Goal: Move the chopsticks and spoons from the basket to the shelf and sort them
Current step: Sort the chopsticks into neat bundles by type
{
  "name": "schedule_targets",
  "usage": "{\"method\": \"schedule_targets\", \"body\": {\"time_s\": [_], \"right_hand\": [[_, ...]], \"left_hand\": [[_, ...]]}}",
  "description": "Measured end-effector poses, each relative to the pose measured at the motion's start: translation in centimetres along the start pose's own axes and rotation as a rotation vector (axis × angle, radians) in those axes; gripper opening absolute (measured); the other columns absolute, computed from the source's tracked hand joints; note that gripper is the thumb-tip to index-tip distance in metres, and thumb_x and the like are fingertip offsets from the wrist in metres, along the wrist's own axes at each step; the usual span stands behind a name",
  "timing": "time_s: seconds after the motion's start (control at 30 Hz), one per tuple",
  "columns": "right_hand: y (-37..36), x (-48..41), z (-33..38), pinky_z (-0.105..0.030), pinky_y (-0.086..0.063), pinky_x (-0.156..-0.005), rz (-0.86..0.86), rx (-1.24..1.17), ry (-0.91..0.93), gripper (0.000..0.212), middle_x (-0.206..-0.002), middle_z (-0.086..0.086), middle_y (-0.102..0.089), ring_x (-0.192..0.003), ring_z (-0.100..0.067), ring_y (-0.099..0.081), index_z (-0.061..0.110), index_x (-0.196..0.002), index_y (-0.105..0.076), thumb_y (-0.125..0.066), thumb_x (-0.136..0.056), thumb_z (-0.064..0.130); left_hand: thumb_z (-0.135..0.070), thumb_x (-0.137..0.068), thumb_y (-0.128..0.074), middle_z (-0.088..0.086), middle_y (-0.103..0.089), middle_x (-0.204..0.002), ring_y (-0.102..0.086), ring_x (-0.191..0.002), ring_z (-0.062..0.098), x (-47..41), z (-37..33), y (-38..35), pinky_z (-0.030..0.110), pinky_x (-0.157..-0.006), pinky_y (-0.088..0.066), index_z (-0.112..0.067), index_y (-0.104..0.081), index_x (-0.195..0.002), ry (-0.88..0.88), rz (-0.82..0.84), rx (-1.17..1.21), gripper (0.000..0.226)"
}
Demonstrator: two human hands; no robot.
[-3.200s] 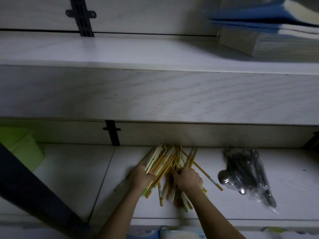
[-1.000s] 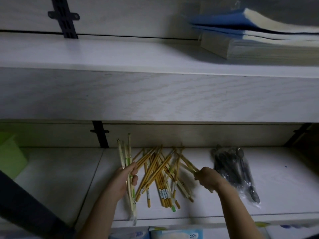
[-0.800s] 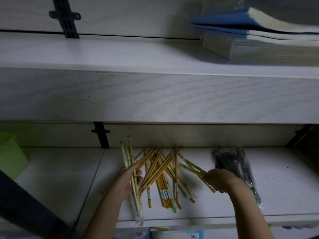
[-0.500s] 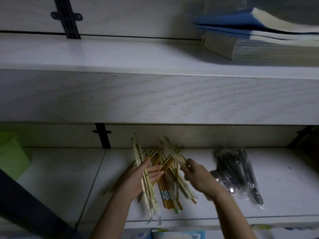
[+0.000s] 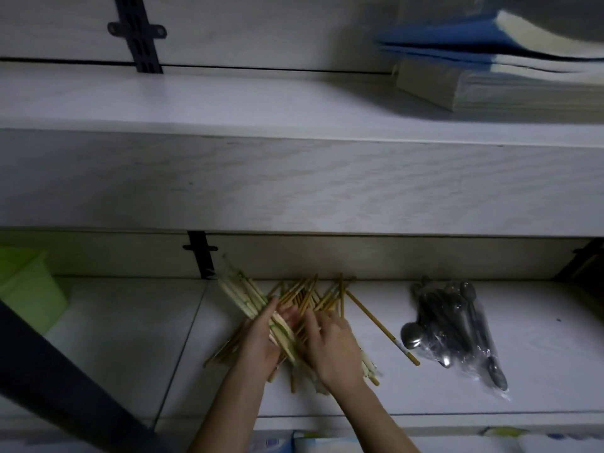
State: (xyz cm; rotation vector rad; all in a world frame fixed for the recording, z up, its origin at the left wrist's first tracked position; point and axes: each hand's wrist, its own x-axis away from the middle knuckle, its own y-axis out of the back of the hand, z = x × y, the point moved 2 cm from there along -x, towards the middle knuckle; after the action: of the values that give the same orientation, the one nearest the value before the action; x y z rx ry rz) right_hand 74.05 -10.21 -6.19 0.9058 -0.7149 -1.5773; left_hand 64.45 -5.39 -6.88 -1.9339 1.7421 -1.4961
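Chopsticks (image 5: 305, 302) lie on the shelf (image 5: 408, 393), left of the bagged spoons (image 5: 457, 318). Since 0.5 s ago the right hand (image 5: 333, 348) came back onto the heap, fingers loosely spread; left hand (image 5: 261, 338) grips a pale bundle (image 5: 243, 297), so sorting's underway. Basket not in view; low light, sticks under the palms hidden.

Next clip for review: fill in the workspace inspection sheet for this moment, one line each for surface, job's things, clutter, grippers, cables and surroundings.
Surface: white lower shelf, dimly lit.
Job's things: chopsticks in a crossed heap at the middle; pale bundle slanting out of the left hand; spoons in a clear bag to the right, apart from the heap.
Clutter: one stray chopstick lying between heap and spoons.
Grippers: left hand closed on the pale bundle; right hand spread over the heap, grip unclear.
Cables: nothing seen.
Surroundings: green container at far left; stacked books on the upper shelf.
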Motion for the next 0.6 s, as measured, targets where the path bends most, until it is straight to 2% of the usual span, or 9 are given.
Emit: {"method": "schedule_targets", "body": {"time_s": [0.03,0.1,0.17,0.23,0.33,0.4,0.47,0.5,0.6], "right_hand": [[-0.1,0.1,-0.6,-0.028,-0.037,-0.084,-0.008,-0.125,-0.094,0.069,-0.114,-0.005,-0.059,-0.107,-0.023,-0.051,0.018,-0.116,-0.053,0.000,-0.085,0.049],[0.0,0.4,-1.6,-0.035,-0.040,-0.097,0.003,-0.636,-0.461,0.067,-0.129,-0.008,-0.055,-0.119,-0.025,-0.050,0.012,-0.128,-0.051,-0.009,-0.095,0.053],[-0.7,0.9,-1.3,-0.032,-0.043,-0.086,0.105,-1.157,-0.747,0.063,-0.133,-0.007,-0.053,-0.119,-0.023,-0.051,0.011,-0.133,-0.048,-0.016,-0.097,0.052],[-1.6,1.0,-0.5,-0.029,-0.043,-0.075,0.106,-1.360,-0.798,0.065,-0.120,-0.008,-0.062,-0.099,-0.020,-0.058,0.008,-0.125,-0.055,-0.019,-0.097,0.053],[-2.4,0.9,0.3,-0.033,-0.045,-0.079,0.003,-1.388,-0.830,0.059,-0.081,-0.006,-0.068,-0.082,-0.022,-0.061,0.008,-0.086,-0.065,-0.024,-0.098,0.048],[-2.6,0.9,0.3,-0.034,-0.044,-0.080,-0.003,-1.388,-0.837,0.054,-0.072,-0.006,-0.065,-0.080,-0.024,-0.059,0.010,-0.075,-0.061,-0.027,-0.099,0.044],[-3.2,0.9,-0.9,-0.038,-0.045,-0.085,0.034,-1.302,-0.781,0.045,-0.076,-0.005,-0.064,-0.082,-0.023,-0.058,0.014,-0.077,-0.061,-0.034,-0.097,0.043],[-3.3,1.0,-1.8,-0.041,-0.046,-0.090,0.050,-1.174,-0.733,0.036,-0.083,-0.004,-0.064,-0.087,-0.022,-0.059,0.018,-0.080,-0.062,-0.039,-0.096,0.041],[-2.1,0.7,-5.5,-0.036,-0.049,-0.091,-0.061,-0.747,-0.578,0.012,-0.101,-0.001,-0.064,-0.097,-0.018,-0.059,0.024,-0.090,-0.060,-0.050,-0.094,0.021]], "left_hand": [[-0.019,-0.096,-0.048,0.009,-0.056,-0.069,-0.058,-0.073,0.017,0.0,-0.3,0.1,0.030,-0.094,-0.047,-0.006,-0.048,-0.069,-0.041,-0.018,0.058,0.030],[-0.019,-0.096,-0.047,0.002,-0.048,-0.049,-0.054,-0.048,0.008,0.0,-0.6,0.2,0.023,-0.080,-0.053,-0.012,-0.043,-0.064,-0.111,-0.027,0.121,0.033],[-0.019,-0.096,-0.046,-0.003,-0.042,-0.041,-0.043,-0.033,0.005,0.1,-0.6,0.3,0.024,-0.069,-0.049,-0.015,-0.041,-0.064,-0.159,-0.028,0.154,0.033],[-0.021,-0.095,-0.048,-0.001,-0.038,-0.051,-0.042,-0.033,0.005,0.0,0.0,0.4,0.025,-0.075,-0.046,-0.015,-0.041,-0.064,-0.187,-0.008,0.148,0.032],[-0.025,-0.094,-0.050,-0.004,-0.037,-0.052,-0.043,-0.038,0.006,0.1,1.5,0.6,0.029,-0.079,-0.046,-0.016,-0.042,-0.063,-0.226,0.000,0.083,0.033],[-0.025,-0.093,-0.052,-0.005,-0.036,-0.051,-0.038,-0.041,0.008,0.3,1.8,0.6,0.026,-0.065,-0.045,-0.016,-0.042,-0.064,-0.246,0.014,0.050,0.032],[-0.023,-0.092,-0.052,-0.006,-0.032,-0.048,-0.030,-0.040,0.007,0.4,1.7,0.5,0.020,-0.045,-0.036,-0.017,-0.040,-0.063,-0.241,0.056,0.005,0.032],[-0.021,-0.091,-0.052,-0.007,-0.031,-0.047,-0.027,-0.036,0.005,0.4,1.4,0.5,0.017,-0.038,-0.030,-0.017,-0.039,-0.063,-0.239,0.070,-0.007,0.031],[-0.013,-0.092,-0.049,-0.007,-0.032,-0.042,-0.024,-0.028,0.002,0.5,0.5,0.8,0.014,-0.031,-0.021,-0.017,-0.038,-0.065,-0.165,0.069,-0.051,0.029]]}}
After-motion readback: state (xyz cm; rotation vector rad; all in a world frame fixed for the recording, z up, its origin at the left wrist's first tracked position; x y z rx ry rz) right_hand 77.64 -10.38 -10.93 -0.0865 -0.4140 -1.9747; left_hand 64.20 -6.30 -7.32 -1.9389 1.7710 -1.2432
